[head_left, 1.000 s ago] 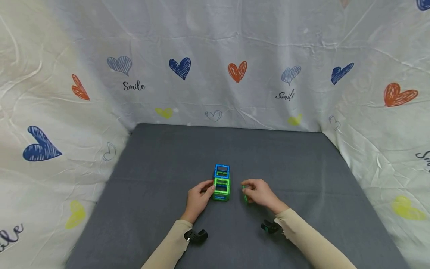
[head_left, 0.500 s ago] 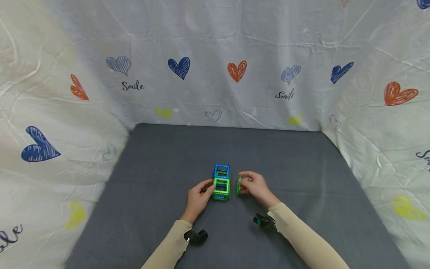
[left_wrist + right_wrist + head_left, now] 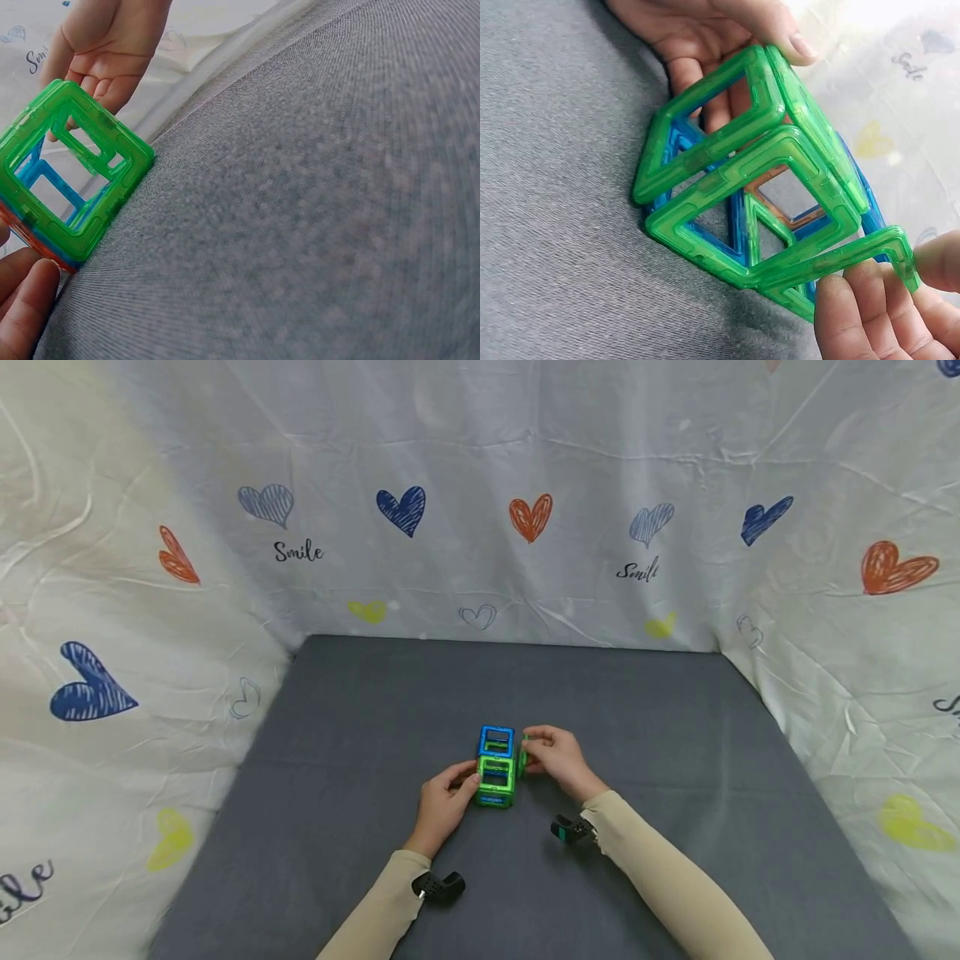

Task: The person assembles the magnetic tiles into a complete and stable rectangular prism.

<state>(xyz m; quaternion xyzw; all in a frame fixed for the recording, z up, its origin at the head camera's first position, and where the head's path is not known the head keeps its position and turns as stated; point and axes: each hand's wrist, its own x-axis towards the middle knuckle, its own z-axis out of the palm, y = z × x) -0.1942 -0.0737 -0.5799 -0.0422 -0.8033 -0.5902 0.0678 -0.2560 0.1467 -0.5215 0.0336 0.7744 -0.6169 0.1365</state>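
A boxy build of magnetic tiles (image 3: 497,761) lies on the dark cloth, with green and blue square frames on top. My left hand (image 3: 441,810) holds its left side, thumb at the top edge and fingers along the side. In the right wrist view, an orange tile (image 3: 808,221) shows inside the build. My right hand (image 3: 561,762) pinches a green square magnetic tile (image 3: 832,259) between thumb and fingers, upright beside the build's far right side. Whether that tile touches the build is hard to tell. The left wrist view shows the build's green near face (image 3: 116,202).
A dark grey cloth (image 3: 360,710) covers the table. White curtains (image 3: 457,460) printed with hearts and words hang behind it and along both sides. A black strap device (image 3: 438,887) sits on the left wrist, another (image 3: 572,829) on the right.
My right hand has moved left and away from me with the green magnetic tile, bringing it close to the build's right side. The left hand and the build have stayed in place.
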